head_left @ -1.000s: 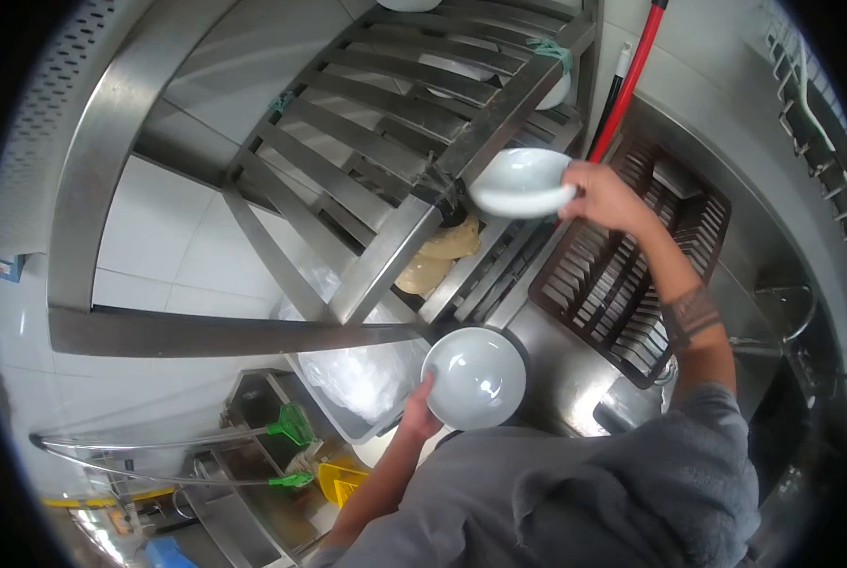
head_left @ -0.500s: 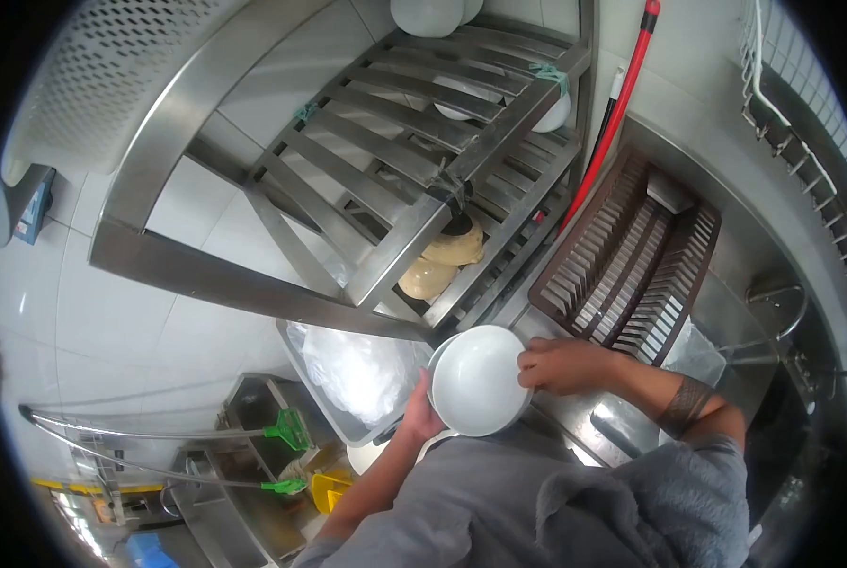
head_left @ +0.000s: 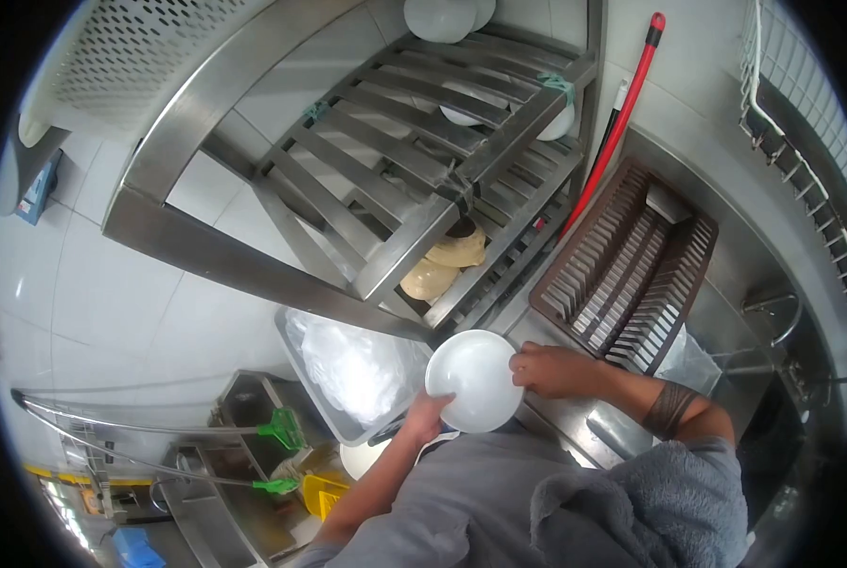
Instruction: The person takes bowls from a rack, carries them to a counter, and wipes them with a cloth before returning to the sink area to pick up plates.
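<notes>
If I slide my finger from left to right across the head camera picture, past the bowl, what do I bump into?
Green clamp → crinkly plastic bag → left hand → white bowl → right hand → brown dish rack.

Noted on stainless counter [head_left: 582, 421]: brown dish rack [head_left: 627, 270]. On slatted steel shelf [head_left: 414, 142]: white bowls [head_left: 439, 16]; tan plates [head_left: 442, 265] beneath.

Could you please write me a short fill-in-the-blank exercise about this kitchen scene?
1. The left hand and the right hand together hold a round, glossy ____ bowl.
2. The slatted plastic dish rack to the right of the bowl is ____ in colour.
3. The long thin handle leaning by the wall is ____ in colour.
Missing words: white; brown; red.
</notes>
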Action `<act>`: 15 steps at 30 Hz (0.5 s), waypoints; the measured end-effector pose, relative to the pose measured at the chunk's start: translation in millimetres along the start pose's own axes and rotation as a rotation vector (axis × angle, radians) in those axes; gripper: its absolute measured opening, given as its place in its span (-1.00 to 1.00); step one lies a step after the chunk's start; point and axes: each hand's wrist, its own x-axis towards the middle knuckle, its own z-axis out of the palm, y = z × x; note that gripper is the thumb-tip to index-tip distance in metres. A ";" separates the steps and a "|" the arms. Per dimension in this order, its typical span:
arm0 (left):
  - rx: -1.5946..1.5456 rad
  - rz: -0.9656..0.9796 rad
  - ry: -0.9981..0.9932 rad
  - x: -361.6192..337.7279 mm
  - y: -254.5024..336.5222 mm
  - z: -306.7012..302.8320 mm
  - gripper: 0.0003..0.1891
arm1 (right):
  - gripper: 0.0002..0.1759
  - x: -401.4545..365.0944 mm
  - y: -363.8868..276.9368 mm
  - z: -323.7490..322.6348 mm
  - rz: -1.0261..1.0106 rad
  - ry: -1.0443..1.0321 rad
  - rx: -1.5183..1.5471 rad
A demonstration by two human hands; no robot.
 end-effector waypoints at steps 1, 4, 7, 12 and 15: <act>-0.015 0.001 0.021 0.0 0.6 -0.1 -0.38 | -0.76 -0.3 0.2 -6.2 0.002 -0.002 0.003; -0.003 -0.020 0.023 5.2 -2.6 -7.6 -0.35 | -0.56 1.8 2.6 -55.9 -0.042 0.078 0.194; 0.019 -0.049 0.052 4.3 -3.1 -8.6 -0.33 | -0.49 17.0 43.8 -118.2 0.041 0.288 0.246; 0.063 -0.009 0.074 12.1 -14.7 -20.5 -0.33 | -0.26 68.5 180.8 -186.8 0.340 0.991 0.769; 0.065 0.001 0.088 13.0 -17.5 -21.0 -0.31 | 0.00 89.7 268.1 -219.1 0.533 1.221 0.755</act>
